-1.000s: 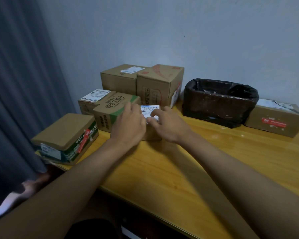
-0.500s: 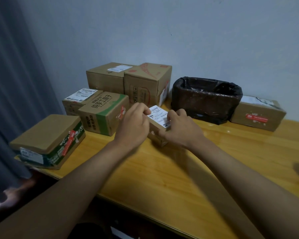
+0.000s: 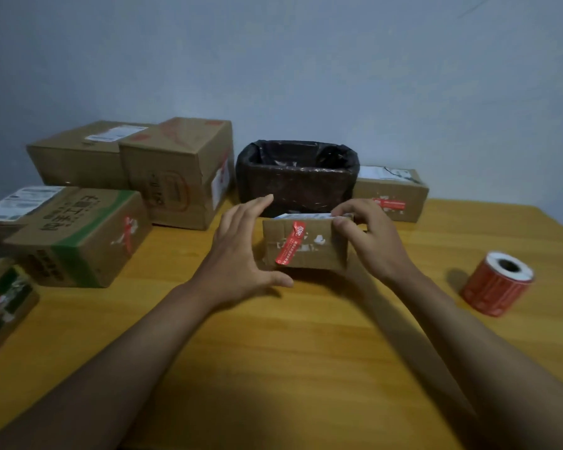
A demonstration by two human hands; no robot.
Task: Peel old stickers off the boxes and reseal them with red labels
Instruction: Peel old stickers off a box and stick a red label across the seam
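Note:
A small cardboard box (image 3: 312, 246) stands on the wooden table (image 3: 273, 368) in the middle, a red label (image 3: 291, 243) running slantwise down its near face and a white sticker (image 3: 303, 216) on its top. My right hand (image 3: 368, 237) grips the box's right end, thumb on the near face, fingers over the top edge. My left hand (image 3: 241, 251) is spread open at the box's left end, fingers apart, thumb near the bottom corner. A roll of red labels (image 3: 498, 284) lies at the right.
A black-lined bin (image 3: 298, 177) stands behind the small box. Larger cardboard boxes crowd the left: a green-striped one (image 3: 78, 235), a tall one (image 3: 179, 170), another behind it (image 3: 82, 154). A box with a red label (image 3: 390, 196) stands right of the bin.
The small box has come away from the stack on the left to the table's middle and now shows its labelled face. My left hand has let go and opened. The view has shifted right.

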